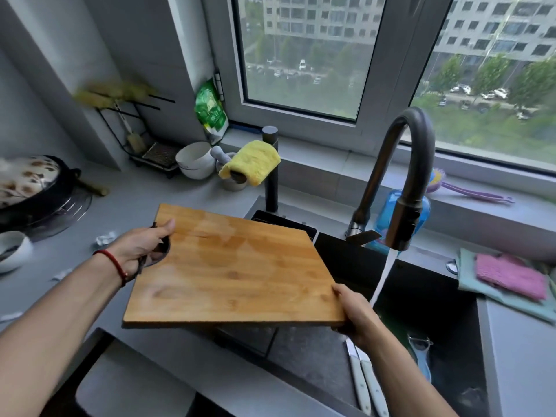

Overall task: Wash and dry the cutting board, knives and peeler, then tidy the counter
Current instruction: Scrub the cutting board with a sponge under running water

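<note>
A wooden cutting board (234, 266) is held flat in the air above the counter edge and the left part of the dark sink (436, 296). My left hand (141, 246) grips the board's left end at its round handle hole. My right hand (356, 314) grips the near right corner. Water runs from the grey faucet (403, 188) into the sink, just right of the board. Two white-handled knives (365, 383) lie in the sink below my right arm. A light blue peeler (421, 356) lies beside them.
A yellow cloth (251, 162) hangs on a black tap at the back. Pink and teal cloths (508, 278) lie right of the sink. A blue soap bottle (388, 218) stands behind the faucet. Bowls (195, 159), a black pan (33, 182) and paper scraps (105, 237) sit on the left counter.
</note>
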`<move>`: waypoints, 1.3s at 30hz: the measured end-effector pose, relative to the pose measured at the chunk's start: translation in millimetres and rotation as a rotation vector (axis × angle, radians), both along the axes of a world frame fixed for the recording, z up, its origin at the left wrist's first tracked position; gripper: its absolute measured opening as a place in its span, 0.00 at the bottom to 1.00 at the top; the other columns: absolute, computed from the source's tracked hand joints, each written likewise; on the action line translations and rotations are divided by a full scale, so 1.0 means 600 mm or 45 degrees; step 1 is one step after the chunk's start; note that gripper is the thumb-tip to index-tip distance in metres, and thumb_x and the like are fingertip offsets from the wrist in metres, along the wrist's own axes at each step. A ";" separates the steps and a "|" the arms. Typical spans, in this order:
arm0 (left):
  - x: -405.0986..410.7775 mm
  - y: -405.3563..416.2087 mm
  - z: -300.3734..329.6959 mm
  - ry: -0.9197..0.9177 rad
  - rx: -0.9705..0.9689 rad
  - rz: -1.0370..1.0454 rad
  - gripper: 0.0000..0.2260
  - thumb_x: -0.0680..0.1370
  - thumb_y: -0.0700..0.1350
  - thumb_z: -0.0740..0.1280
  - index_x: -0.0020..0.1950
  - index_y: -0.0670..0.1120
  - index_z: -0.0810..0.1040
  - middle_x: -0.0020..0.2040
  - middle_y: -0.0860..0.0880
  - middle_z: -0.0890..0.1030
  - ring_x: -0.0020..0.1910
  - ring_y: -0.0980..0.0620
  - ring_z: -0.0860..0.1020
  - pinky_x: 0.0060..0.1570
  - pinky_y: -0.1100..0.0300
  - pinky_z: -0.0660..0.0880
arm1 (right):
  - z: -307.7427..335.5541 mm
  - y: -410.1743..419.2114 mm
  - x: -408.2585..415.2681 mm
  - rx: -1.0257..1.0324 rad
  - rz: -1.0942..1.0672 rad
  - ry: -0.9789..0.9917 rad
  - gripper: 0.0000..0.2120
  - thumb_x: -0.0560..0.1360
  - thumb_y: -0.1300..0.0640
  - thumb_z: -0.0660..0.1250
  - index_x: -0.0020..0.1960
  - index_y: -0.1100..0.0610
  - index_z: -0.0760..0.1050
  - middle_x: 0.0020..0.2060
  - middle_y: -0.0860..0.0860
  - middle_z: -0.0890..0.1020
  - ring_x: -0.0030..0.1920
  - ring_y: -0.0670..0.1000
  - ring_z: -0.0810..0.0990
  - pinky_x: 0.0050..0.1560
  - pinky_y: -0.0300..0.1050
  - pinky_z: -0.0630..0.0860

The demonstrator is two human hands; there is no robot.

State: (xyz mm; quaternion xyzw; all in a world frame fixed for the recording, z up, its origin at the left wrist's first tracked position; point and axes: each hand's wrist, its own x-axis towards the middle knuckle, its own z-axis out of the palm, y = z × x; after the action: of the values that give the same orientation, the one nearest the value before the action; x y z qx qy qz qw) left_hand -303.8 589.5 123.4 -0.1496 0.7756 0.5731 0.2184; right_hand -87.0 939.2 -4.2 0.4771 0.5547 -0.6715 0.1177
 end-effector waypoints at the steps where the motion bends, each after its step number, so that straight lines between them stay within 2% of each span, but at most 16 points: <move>1: -0.001 -0.007 0.002 0.024 0.045 0.043 0.13 0.80 0.52 0.69 0.42 0.47 0.71 0.35 0.47 0.69 0.25 0.55 0.72 0.30 0.64 0.72 | 0.006 -0.007 -0.014 0.055 0.029 0.006 0.17 0.80 0.45 0.63 0.56 0.58 0.77 0.49 0.59 0.83 0.42 0.57 0.82 0.30 0.42 0.77; 3: 0.001 -0.016 0.005 0.118 0.124 0.141 0.11 0.80 0.49 0.69 0.41 0.49 0.72 0.31 0.51 0.73 0.21 0.60 0.72 0.37 0.68 0.75 | 0.017 -0.027 -0.041 0.179 0.072 0.022 0.14 0.80 0.48 0.64 0.53 0.59 0.78 0.47 0.58 0.82 0.42 0.57 0.82 0.27 0.41 0.77; 4: 0.003 -0.019 0.006 0.164 0.156 0.181 0.11 0.81 0.48 0.69 0.40 0.49 0.73 0.27 0.54 0.74 0.20 0.61 0.72 0.38 0.69 0.75 | 0.020 -0.038 -0.054 0.238 0.088 0.041 0.12 0.80 0.50 0.64 0.51 0.59 0.79 0.46 0.57 0.82 0.43 0.57 0.82 0.28 0.44 0.79; 6: 0.009 -0.031 0.004 0.226 0.193 0.219 0.12 0.81 0.47 0.69 0.39 0.49 0.72 0.20 0.58 0.71 0.17 0.61 0.70 0.23 0.72 0.70 | 0.021 -0.062 -0.073 0.302 0.126 0.075 0.09 0.80 0.52 0.64 0.48 0.55 0.80 0.45 0.55 0.83 0.46 0.57 0.83 0.43 0.54 0.83; 8: 0.021 -0.045 -0.001 0.259 0.176 0.257 0.12 0.80 0.49 0.70 0.39 0.48 0.72 0.20 0.56 0.69 0.15 0.58 0.67 0.19 0.72 0.64 | 0.022 -0.081 -0.082 0.320 0.192 0.107 0.09 0.79 0.51 0.64 0.49 0.54 0.81 0.46 0.55 0.83 0.49 0.57 0.82 0.51 0.56 0.81; 10: 0.033 -0.058 -0.012 0.295 0.146 0.285 0.12 0.78 0.52 0.73 0.41 0.48 0.75 0.25 0.52 0.71 0.21 0.53 0.69 0.24 0.66 0.67 | 0.019 -0.094 -0.087 0.375 0.282 0.111 0.10 0.77 0.49 0.64 0.51 0.53 0.80 0.49 0.54 0.84 0.52 0.57 0.82 0.59 0.57 0.79; 14: 0.050 -0.070 -0.026 0.414 0.104 0.317 0.11 0.75 0.54 0.76 0.46 0.47 0.80 0.41 0.49 0.80 0.40 0.48 0.78 0.50 0.53 0.76 | 0.021 -0.116 -0.092 0.393 0.392 0.105 0.12 0.74 0.50 0.65 0.56 0.51 0.79 0.53 0.51 0.83 0.55 0.55 0.80 0.64 0.59 0.76; 15: 0.053 -0.074 -0.029 0.441 0.080 0.335 0.12 0.75 0.54 0.76 0.46 0.47 0.81 0.43 0.50 0.82 0.43 0.48 0.80 0.52 0.52 0.76 | 0.020 -0.121 -0.093 0.383 0.413 0.109 0.12 0.74 0.51 0.65 0.57 0.50 0.79 0.53 0.51 0.83 0.56 0.55 0.80 0.65 0.58 0.75; 18: 0.053 -0.083 -0.035 0.498 0.035 0.395 0.11 0.74 0.55 0.76 0.45 0.49 0.82 0.46 0.51 0.85 0.46 0.47 0.83 0.51 0.53 0.79 | 0.020 -0.131 -0.095 0.379 0.455 0.156 0.10 0.75 0.54 0.64 0.54 0.51 0.81 0.52 0.51 0.83 0.54 0.54 0.79 0.63 0.56 0.76; 21: 0.052 -0.092 -0.044 0.498 0.066 0.485 0.10 0.74 0.54 0.77 0.46 0.49 0.83 0.51 0.46 0.86 0.52 0.43 0.84 0.59 0.42 0.80 | 0.020 -0.138 -0.100 0.413 0.455 0.205 0.09 0.76 0.56 0.64 0.52 0.53 0.81 0.52 0.53 0.83 0.53 0.54 0.81 0.60 0.55 0.76; 24: 0.053 -0.097 -0.060 0.526 0.057 0.560 0.11 0.74 0.55 0.77 0.47 0.49 0.83 0.53 0.45 0.86 0.54 0.41 0.84 0.59 0.38 0.79 | 0.021 -0.140 -0.102 0.423 0.466 0.232 0.10 0.75 0.55 0.64 0.53 0.54 0.82 0.52 0.56 0.85 0.55 0.57 0.82 0.62 0.58 0.76; 27: 0.061 -0.089 -0.077 0.629 0.060 0.621 0.09 0.74 0.55 0.76 0.46 0.51 0.83 0.49 0.50 0.85 0.53 0.45 0.84 0.58 0.45 0.80 | 0.022 -0.140 -0.100 0.374 0.470 0.290 0.07 0.76 0.51 0.66 0.50 0.49 0.81 0.51 0.50 0.84 0.55 0.54 0.81 0.63 0.60 0.77; 29: 0.073 -0.074 -0.086 0.715 0.012 0.609 0.07 0.74 0.57 0.74 0.45 0.55 0.83 0.44 0.58 0.85 0.49 0.52 0.83 0.51 0.59 0.79 | 0.017 -0.138 -0.098 0.359 0.460 0.305 0.08 0.77 0.50 0.65 0.54 0.48 0.80 0.51 0.45 0.82 0.55 0.50 0.80 0.64 0.59 0.78; 31: 0.090 -0.055 -0.098 0.781 0.010 0.617 0.07 0.74 0.58 0.73 0.44 0.56 0.82 0.40 0.61 0.84 0.43 0.59 0.82 0.42 0.66 0.76 | 0.011 -0.135 -0.098 0.398 0.461 0.278 0.12 0.79 0.53 0.64 0.59 0.52 0.80 0.50 0.45 0.81 0.53 0.50 0.81 0.61 0.59 0.80; 35: 0.132 -0.019 -0.139 0.861 -0.164 0.605 0.13 0.75 0.62 0.71 0.43 0.54 0.78 0.39 0.56 0.81 0.39 0.58 0.79 0.42 0.59 0.73 | -0.001 -0.131 -0.091 0.400 0.479 0.240 0.10 0.80 0.57 0.62 0.58 0.53 0.80 0.47 0.49 0.83 0.47 0.49 0.80 0.55 0.58 0.83; 39: 0.160 -0.003 -0.160 0.954 -0.197 0.581 0.16 0.77 0.62 0.71 0.47 0.50 0.77 0.39 0.57 0.81 0.39 0.66 0.78 0.41 0.63 0.74 | -0.010 -0.120 -0.082 0.433 0.493 0.231 0.10 0.80 0.58 0.62 0.55 0.52 0.80 0.44 0.52 0.82 0.42 0.50 0.79 0.52 0.57 0.84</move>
State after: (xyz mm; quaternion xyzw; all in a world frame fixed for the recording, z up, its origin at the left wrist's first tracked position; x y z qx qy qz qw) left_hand -208.0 587.8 27.3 -0.1147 0.7889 0.5615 -0.2216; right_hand -136.3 867.2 -10.4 0.3129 0.7486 -0.5737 0.1119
